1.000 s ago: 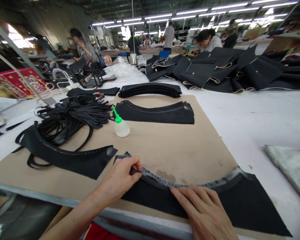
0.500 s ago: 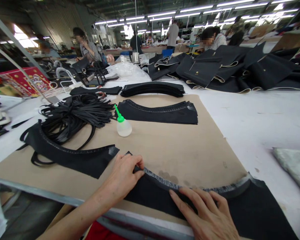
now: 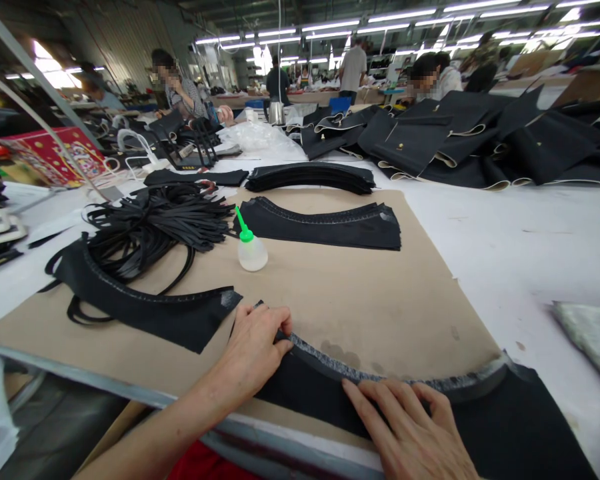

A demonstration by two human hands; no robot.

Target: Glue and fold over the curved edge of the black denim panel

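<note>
A black curved fabric piece (image 3: 320, 393) lies across the front of the brown board (image 3: 370, 287), a grey, glue-like band along its curved edge. My left hand (image 3: 257, 340) pinches that edge near the piece's left end, thumb and forefinger together. My right hand (image 3: 405, 427) rests on the middle of the same piece, fingers stretched out and a little apart, tips near the curved edge. Left of my left hand lies a second black curved piece (image 3: 145, 303) with stitching along its curve. A squeeze bottle (image 3: 253, 255) with a green nozzle stands behind my left hand.
Black strips (image 3: 165, 220) are heaped at the left. Farther back lie stacked curved pieces (image 3: 320, 223) and another stack (image 3: 310, 179). Large black panels (image 3: 480, 140) pile up on the white table (image 3: 505, 247). Several people work in the background; a red box (image 3: 55, 157) stands far left.
The view has shifted slightly, so everything sits a little farther right. Both hands keep nearly the same places on the black piece.
</note>
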